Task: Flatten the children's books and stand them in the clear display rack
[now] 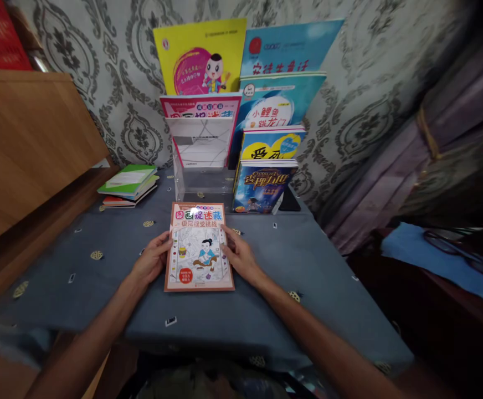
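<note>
A thin picture book (200,252) with a brownish-pink border lies face up in front of me; its cover has a seated cartoon figure and colourful Chinese lettering. My left hand (152,257) grips its left edge, thumb near the cover and fingers partly hidden below. On the opposite edge my right hand (239,255) holds it, thumb and fingertips on the cover's side. Just behind the book stands a clear acrylic stand (202,180), with a grey-white booklet (200,141) and a pink-edged book (202,102) upright in it.
Right of these, a blue fantasy book (264,188) fronts several upright children's books, including a teal one (283,97). A yellow book (200,52) stands at the back. Several green-topped books (127,183) are stacked left on the blue tablecloth (112,266). Purple curtain (374,149) hangs right.
</note>
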`<state>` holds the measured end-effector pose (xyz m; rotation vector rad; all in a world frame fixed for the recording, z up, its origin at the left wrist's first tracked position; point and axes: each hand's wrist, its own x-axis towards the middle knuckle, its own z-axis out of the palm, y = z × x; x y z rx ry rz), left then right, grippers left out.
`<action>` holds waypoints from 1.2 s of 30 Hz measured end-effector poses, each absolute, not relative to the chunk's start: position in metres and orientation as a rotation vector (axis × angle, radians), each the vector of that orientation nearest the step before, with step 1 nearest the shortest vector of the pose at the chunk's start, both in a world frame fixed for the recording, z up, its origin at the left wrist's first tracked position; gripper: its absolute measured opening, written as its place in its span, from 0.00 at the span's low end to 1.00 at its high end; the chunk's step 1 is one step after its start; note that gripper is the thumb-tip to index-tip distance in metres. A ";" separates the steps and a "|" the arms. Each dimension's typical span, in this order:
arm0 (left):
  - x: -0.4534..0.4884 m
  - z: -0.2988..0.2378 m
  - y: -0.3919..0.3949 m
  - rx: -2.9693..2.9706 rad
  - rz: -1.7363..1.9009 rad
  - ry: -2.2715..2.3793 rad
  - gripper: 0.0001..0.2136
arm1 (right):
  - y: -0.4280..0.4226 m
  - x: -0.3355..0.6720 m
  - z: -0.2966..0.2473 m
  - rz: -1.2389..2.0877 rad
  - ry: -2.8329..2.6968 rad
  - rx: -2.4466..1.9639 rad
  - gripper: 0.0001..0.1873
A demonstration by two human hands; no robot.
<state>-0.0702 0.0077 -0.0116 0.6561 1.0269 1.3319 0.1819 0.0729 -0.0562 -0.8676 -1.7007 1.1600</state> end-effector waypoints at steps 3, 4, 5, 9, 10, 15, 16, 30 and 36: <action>-0.070 -0.014 0.009 0.651 1.334 0.962 0.23 | 0.075 0.181 -0.053 1.484 -1.436 -0.809 0.34; -0.071 -0.016 0.010 0.652 1.337 0.940 0.23 | 0.075 0.181 -0.051 1.556 -1.349 -0.806 0.34; -0.071 -0.017 0.010 0.655 1.339 0.922 0.23 | 0.075 0.182 -0.048 1.613 -1.265 -0.807 0.34; -0.072 -0.018 0.011 0.668 1.337 0.899 0.22 | 0.072 0.184 -0.033 1.828 -1.090 -0.766 0.26; -0.072 -0.018 0.011 0.667 1.336 0.897 0.22 | 0.071 0.184 -0.030 1.876 -1.091 -0.747 0.23; -0.074 -0.018 0.010 0.619 1.350 0.881 0.21 | 0.067 0.184 -0.023 1.910 -1.166 -0.710 0.22; -0.074 -0.018 0.010 0.614 1.352 0.881 0.21 | 0.067 0.184 -0.024 1.890 -1.187 -0.709 0.22; -0.065 -0.012 0.009 0.597 1.375 0.951 0.19 | 0.070 0.190 -0.025 1.741 -1.266 -0.754 0.26; -0.066 -0.013 0.008 0.632 1.337 0.982 0.20 | 0.071 0.191 -0.028 1.705 -1.308 -0.794 0.27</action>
